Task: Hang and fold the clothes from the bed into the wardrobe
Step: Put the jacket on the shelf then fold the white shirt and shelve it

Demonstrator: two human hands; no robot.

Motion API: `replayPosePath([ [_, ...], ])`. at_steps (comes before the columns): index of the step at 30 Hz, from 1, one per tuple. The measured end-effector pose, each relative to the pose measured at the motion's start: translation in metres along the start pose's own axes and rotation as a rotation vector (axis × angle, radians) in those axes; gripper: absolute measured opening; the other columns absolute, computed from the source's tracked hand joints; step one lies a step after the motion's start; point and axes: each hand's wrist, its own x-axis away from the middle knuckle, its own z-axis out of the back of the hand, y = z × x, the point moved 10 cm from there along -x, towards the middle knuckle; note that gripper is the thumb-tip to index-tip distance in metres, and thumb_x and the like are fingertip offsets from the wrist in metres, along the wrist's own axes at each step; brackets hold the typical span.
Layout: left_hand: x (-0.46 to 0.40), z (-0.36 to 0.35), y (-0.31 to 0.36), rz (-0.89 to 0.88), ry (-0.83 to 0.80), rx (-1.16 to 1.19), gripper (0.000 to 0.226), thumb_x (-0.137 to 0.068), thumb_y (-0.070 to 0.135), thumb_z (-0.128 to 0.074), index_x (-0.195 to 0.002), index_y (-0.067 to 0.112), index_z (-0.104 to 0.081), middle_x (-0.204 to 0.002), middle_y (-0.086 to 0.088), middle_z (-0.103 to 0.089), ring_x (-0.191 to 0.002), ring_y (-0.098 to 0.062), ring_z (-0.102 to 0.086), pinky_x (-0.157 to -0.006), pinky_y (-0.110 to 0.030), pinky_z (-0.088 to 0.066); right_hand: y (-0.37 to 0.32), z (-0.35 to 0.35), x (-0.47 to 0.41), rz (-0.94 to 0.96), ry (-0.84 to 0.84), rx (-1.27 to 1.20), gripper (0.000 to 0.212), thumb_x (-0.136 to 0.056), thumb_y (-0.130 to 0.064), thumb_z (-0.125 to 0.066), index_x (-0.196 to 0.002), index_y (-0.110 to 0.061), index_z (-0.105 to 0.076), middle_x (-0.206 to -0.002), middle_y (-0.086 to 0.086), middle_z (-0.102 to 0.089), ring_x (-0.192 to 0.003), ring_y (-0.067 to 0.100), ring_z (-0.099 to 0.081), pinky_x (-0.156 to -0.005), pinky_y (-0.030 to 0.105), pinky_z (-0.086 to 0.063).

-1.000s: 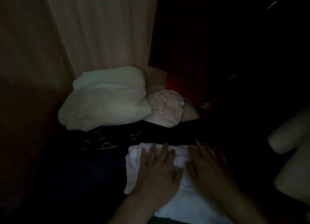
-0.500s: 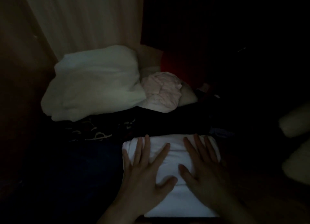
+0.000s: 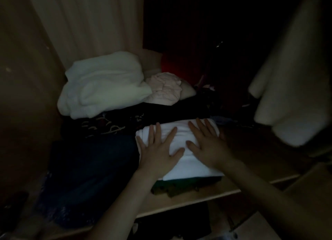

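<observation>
- We are looking into a dim wardrobe, down onto a wooden shelf whose front edge runs across the lower part of the view and rises toward the right.
- Our folded white garment lies at the front of the shelf, right of its middle, on top of a dark green folded piece that shows beneath its near edge.
- The left hand lies flat on the garment's left half, fingers straight and spread, pointing toward the back of the shelf.
- The right hand lies flat on the right half in the same way, fingers straight and spread; neither hand grips anything.
- The garment's long axis, as far as we can judge, runs from the front edge toward the back, with its rolled far end lying across just past our fingertips.
- So the garment sits directly beneath both hands, equally near to each, and any push inward would go straight along our fingers.
- Beyond it lies a dark patterned cloth, touching or nearly touching its far end; the gloom hides which.
- In the back left corner sits a white bundle, with a pink bundle just beside it to the right.
- A dark blue pile fills the shelf's left front, just beside our garment.
- A pale hanging garment comes in at the right, above the shelf.
- We judge the garment placed, needing only a last press.
</observation>
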Motion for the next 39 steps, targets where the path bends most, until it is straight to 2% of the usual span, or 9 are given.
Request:
replayPosePath([
  [6,0.037,0.039,0.031,-0.122,0.158,-0.159,0.077,-0.086,0.075,-0.008,-0.153,0.038,-0.004,-0.161,0.000,0.016,-0.146,-0.031,0.020,-0.115,-0.055,0.016,-0.023,0.030,0.060,-0.071,0.110,0.095,0.069,-0.094,-0.064,-0.020,-0.153,-0.036,0.004,-0.162,-0.004,0.011,-0.148,0.021,0.011,-0.114,0.059,0.003],
  [9,0.076,0.047,0.059,-0.225,0.265,-0.128,0.073,-0.090,0.067,-0.025,-0.153,0.033,-0.016,-0.163,-0.001,0.007,-0.147,-0.031,0.017,-0.115,-0.054,0.015,-0.031,0.042,0.113,-0.130,0.182,0.143,0.068,-0.095,-0.062,-0.021,-0.153,-0.033,0.003,-0.162,0.000,0.007,-0.148,0.025,0.005,-0.116,0.056,-0.002],
  [12,0.111,0.036,0.087,-0.326,0.326,-0.130,0.074,-0.086,0.065,-0.030,-0.151,0.030,-0.027,-0.163,-0.004,-0.002,-0.148,-0.034,0.010,-0.116,-0.059,0.006,-0.026,0.046,0.171,-0.216,0.241,0.166,0.069,-0.096,-0.060,-0.025,-0.154,-0.031,-0.003,-0.162,0.004,-0.001,-0.148,0.028,0.000,-0.116,0.055,-0.006],
  [18,0.174,-0.004,0.148,-0.462,0.244,-0.230,0.073,-0.087,0.061,-0.040,-0.151,0.028,-0.030,-0.162,-0.005,-0.009,-0.148,-0.037,0.001,-0.115,-0.063,-0.005,0.008,0.038,0.284,-0.410,0.209,0.144,0.069,-0.096,-0.057,-0.031,-0.154,-0.030,-0.006,-0.163,0.003,-0.001,-0.149,0.026,0.000,-0.116,0.056,-0.008],
  [22,0.216,-0.023,0.201,-0.581,0.166,-0.232,0.072,-0.091,0.056,-0.042,-0.153,0.028,-0.019,-0.163,-0.005,0.000,-0.149,-0.026,0.005,-0.117,-0.059,-0.005,0.027,0.040,0.360,-0.536,0.201,0.165,0.072,-0.094,-0.057,-0.026,-0.154,-0.026,-0.003,-0.162,0.003,0.002,-0.149,0.026,0.002,-0.118,0.054,-0.009],
  [25,0.247,-0.038,0.242,-0.684,0.134,-0.202,0.068,-0.094,0.053,-0.037,-0.154,0.028,-0.017,-0.163,-0.004,0.000,-0.149,-0.021,0.006,-0.117,-0.057,-0.001,0.041,0.043,0.411,-0.604,0.218,0.153,0.070,-0.096,-0.050,-0.032,-0.154,-0.023,-0.002,-0.162,0.003,0.003,-0.149,0.025,0.002,-0.119,0.053,-0.009],
  [29,0.294,-0.058,0.297,-0.815,0.110,-0.142,0.066,-0.093,0.053,-0.034,-0.152,0.027,-0.023,-0.163,-0.004,-0.006,-0.150,-0.020,0.001,-0.117,-0.056,-0.002,0.063,0.046,0.479,-0.691,0.293,0.170,0.069,-0.094,-0.050,-0.033,-0.154,-0.023,-0.010,-0.162,0.004,-0.005,-0.149,0.024,-0.007,-0.118,0.051,-0.013],
  [34,0.371,-0.091,0.377,-0.985,0.062,-0.115,0.066,-0.093,0.051,-0.039,-0.152,0.028,-0.023,-0.163,-0.003,-0.007,-0.150,-0.019,-0.001,-0.117,-0.054,-0.004,0.094,0.051,0.585,-0.811,0.356,0.211,0.067,-0.090,-0.043,-0.049,-0.150,-0.021,-0.028,-0.159,0.008,-0.021,-0.145,0.026,-0.022,-0.114,0.053,-0.021],
  [39,0.473,-0.134,0.470,-1.159,-0.034,-0.084,0.067,-0.092,0.052,-0.042,-0.152,0.030,-0.022,-0.163,-0.002,-0.004,-0.150,-0.018,0.000,-0.117,-0.054,-0.008,0.116,0.060,0.720,-0.964,0.428,0.212,0.064,-0.082,-0.045,-0.035,-0.140,-0.018,-0.045,-0.151,0.010,-0.039,-0.135,0.028,-0.041,-0.107,0.054,-0.034],
])
